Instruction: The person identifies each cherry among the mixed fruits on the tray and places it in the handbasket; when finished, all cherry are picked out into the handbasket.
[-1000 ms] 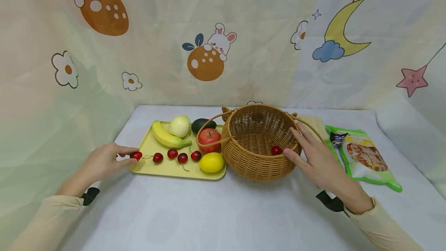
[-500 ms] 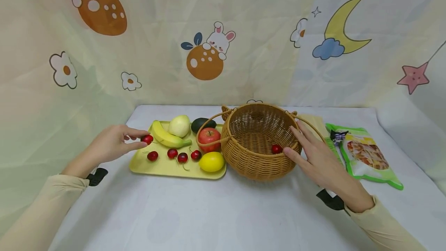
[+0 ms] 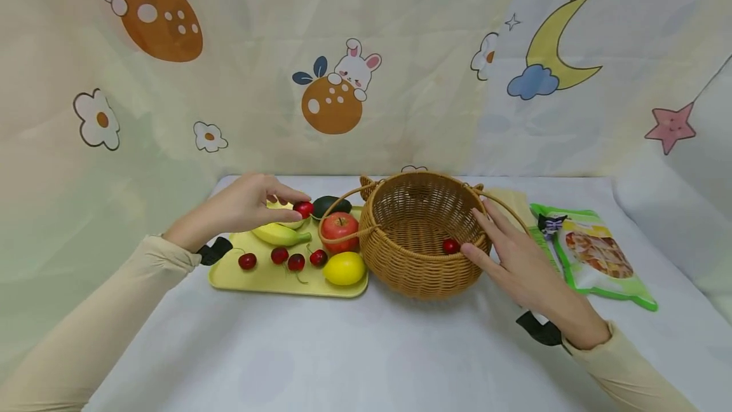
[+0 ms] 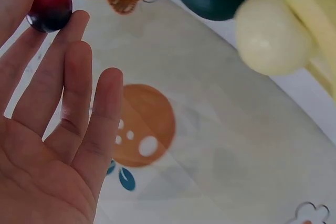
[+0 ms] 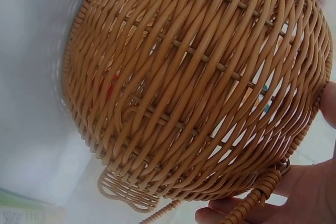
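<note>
My left hand (image 3: pixel 251 205) pinches a red cherry (image 3: pixel 304 210) between thumb and fingertips, raised above the yellow tray (image 3: pixel 229 277). In the left wrist view the held cherry (image 4: pixel 50 4) has a green stem, and the other fingers are extended. To the right stands a wicker basket (image 3: pixel 420 272) with a cherry (image 3: pixel 450 246) inside. My right hand (image 3: pixel 517 266) rests on the basket's right rim, thumb and fingers spread and fairly straight. The right wrist view shows the woven wall (image 5: pixel 199 87) up close, with the thumb touching its rim.
The tray bears several cherries (image 3: pixel 279 255), a banana (image 3: pixel 280 234), a lemon (image 3: pixel 345 269), an apple (image 3: pixel 340 227), a dark green avocado-like fruit (image 3: pixel 334 204) and a pale round fruit (image 4: pixel 273 32). The basket's handle (image 3: pixel 337 199) overhangs the apple. A green food packet (image 3: pixel 600 256) lies at right.
My left hand has lifted the cherry from the tray's left end and carried it right, over the banana and pale fruit. The right hand and basket have stayed in place.
</note>
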Demonstrator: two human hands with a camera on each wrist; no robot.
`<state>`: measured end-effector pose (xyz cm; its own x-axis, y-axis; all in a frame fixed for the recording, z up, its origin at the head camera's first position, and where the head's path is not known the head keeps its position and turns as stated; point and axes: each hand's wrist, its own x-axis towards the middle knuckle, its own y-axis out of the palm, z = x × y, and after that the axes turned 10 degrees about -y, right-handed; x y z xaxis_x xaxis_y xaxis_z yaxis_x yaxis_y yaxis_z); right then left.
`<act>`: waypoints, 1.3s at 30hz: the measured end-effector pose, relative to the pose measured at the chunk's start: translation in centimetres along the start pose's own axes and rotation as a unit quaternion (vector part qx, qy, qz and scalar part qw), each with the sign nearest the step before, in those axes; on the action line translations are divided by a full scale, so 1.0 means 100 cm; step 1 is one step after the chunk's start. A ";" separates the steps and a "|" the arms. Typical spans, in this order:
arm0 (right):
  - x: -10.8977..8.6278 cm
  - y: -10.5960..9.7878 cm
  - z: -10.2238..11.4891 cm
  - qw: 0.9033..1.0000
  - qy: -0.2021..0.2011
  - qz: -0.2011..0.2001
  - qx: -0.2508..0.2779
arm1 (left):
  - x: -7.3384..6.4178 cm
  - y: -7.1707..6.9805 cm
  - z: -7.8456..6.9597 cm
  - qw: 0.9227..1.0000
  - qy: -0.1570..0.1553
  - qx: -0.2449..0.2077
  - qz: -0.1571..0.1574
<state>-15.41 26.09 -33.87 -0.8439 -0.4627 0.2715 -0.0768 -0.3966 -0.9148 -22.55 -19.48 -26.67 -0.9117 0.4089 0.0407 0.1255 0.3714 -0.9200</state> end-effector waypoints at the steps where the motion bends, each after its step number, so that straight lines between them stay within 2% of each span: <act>1: 0.001 0.001 0.001 1.000 0.000 0.000 0.000 | 0.005 0.000 -0.003 1.000 0.006 -0.005 0.007; 4: 0.003 0.003 0.002 1.000 0.000 0.001 -0.002 | 0.018 -0.001 -0.013 0.999 0.026 -0.028 0.023; 8: 0.003 0.004 0.002 1.000 0.000 0.000 -0.004 | 0.038 -0.003 -0.026 0.998 0.050 -0.036 0.032; 11: 0.003 0.003 0.002 1.000 0.001 -0.002 -0.004 | 0.054 -0.003 -0.041 0.998 0.050 -0.024 0.043; 15: 0.002 0.003 0.001 1.000 0.005 -0.001 -0.002 | 0.077 0.002 -0.059 0.996 0.051 -0.014 0.074; 21: 0.001 0.002 0.000 1.000 0.008 0.000 0.000 | 0.110 0.014 -0.083 0.988 0.072 -0.032 0.134; 25: 0.000 0.002 0.000 1.000 0.008 -0.001 0.000 | 0.129 0.019 -0.102 0.981 0.097 -0.061 0.159; 28: 0.000 0.003 -0.001 1.000 0.006 -0.002 0.000 | 0.141 0.022 -0.116 0.976 0.107 -0.079 0.174; 34: 0.002 0.002 0.000 1.000 0.006 -0.003 0.000 | 0.160 0.033 -0.137 0.969 0.129 -0.086 0.194; 39: 0.001 0.003 -0.001 1.000 0.005 -0.001 -0.002 | 0.173 0.050 -0.147 0.963 0.160 -0.111 0.187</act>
<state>-15.52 25.98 -34.12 -0.8496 -0.4533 0.2696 -0.0800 -0.3945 -0.9154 -31.99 1.71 -24.85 -0.6229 0.7720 -0.1265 0.5346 0.3021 -0.7892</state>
